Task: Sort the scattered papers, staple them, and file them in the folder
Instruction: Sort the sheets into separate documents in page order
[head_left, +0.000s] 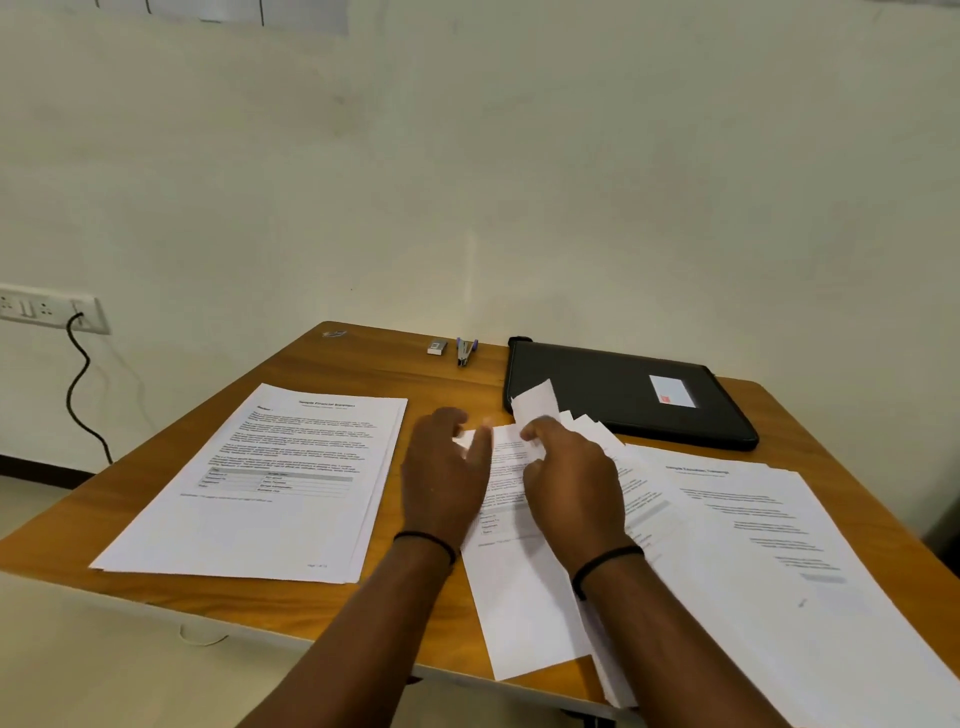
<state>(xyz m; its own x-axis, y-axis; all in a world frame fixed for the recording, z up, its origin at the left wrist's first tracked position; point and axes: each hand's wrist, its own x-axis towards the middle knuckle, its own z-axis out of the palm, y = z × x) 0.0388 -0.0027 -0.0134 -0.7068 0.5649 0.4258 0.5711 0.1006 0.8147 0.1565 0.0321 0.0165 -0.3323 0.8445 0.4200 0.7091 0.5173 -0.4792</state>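
A neat stack of printed papers (270, 483) lies on the left of the wooden table (363, 364). A fanned, loose pile of papers (524, 597) sits in the middle, under both hands. My right hand (571, 478) pinches the top corner of a sheet in that pile, lifting it. My left hand (447, 467) rests on the pile's left edge with fingers loosely bent. Another spread of papers (769, 545) covers the right side. A black folder (613, 395) lies shut at the back right. A purple stapler (466, 352) stands at the back edge.
A small box of staples (437, 347) sits left of the stapler. A wall socket (47, 309) with a black cable (78, 389) is on the wall at left. The table's near edge runs just below the papers.
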